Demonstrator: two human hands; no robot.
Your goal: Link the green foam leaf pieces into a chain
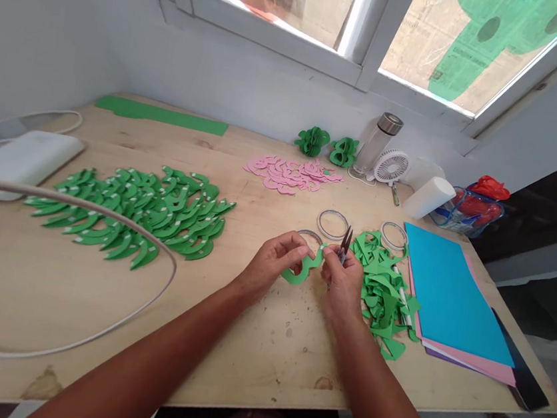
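My left hand (280,259) pinches a curved green paper cutout (297,276) above the middle of the table. Fingers of my right hand (344,277) are closed around a small pair of scissors (346,239), whose dark blades point up and away from me. The thumb and fingertip of that hand also meet the cutout's upper right end. Behind my hands lies a tape roll (312,234), partly hidden by them, with another tape roll (332,224) beside it. Green paper scraps (387,295) are heaped just right of my right hand.
Curved green pieces (142,210) with pale tabs spread at left, near a white cable (173,277). Pink cutouts (292,174), green paper balls (312,141), a bottle (377,143) and a small fan (391,166) stand or lie behind. Coloured sheets (459,297) lie at right.
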